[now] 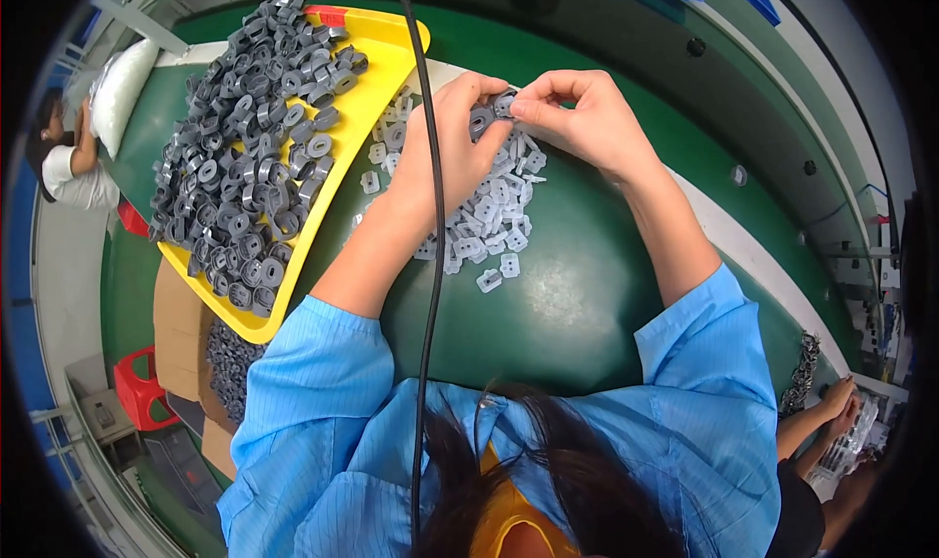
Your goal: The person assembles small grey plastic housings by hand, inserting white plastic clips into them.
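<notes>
- Grey plastic is what we've got up at 12 o'clock: our left hand (452, 135) has thumb and fingers clamped around a dark grey round part (480, 121).
- Our right hand (587, 123), toward 1 o'clock, has its thumb and forefinger pinched together on a grey piece (504, 104) right by that part. Can't tell if the two are joined, fingers cover too much.
- Just below our hands, from the centre up toward 12 o'clock, we've got a loose heap of pale grey plates (494, 211) with little holes, flat on the green tabletop (562, 313).
- At 10 o'clock sits our yellow tray (386, 54), heaped with dark grey rings (230, 181); its bare yellow shows mostly along the side nearest us.
- Black cable (436, 196) hangs right across our view, 12 down to 6, passing in front of our left forearm.
- Over at 8 o'clock we can see a cardboard box (179, 313) of tiny dark bits (230, 367), plus a red stool (143, 392).
- Way out at 4 o'clock, a co-worker's hands (839, 403) are near a dark metallic pile (802, 372); at 10, another person touches a whitish bag (127, 98).
</notes>
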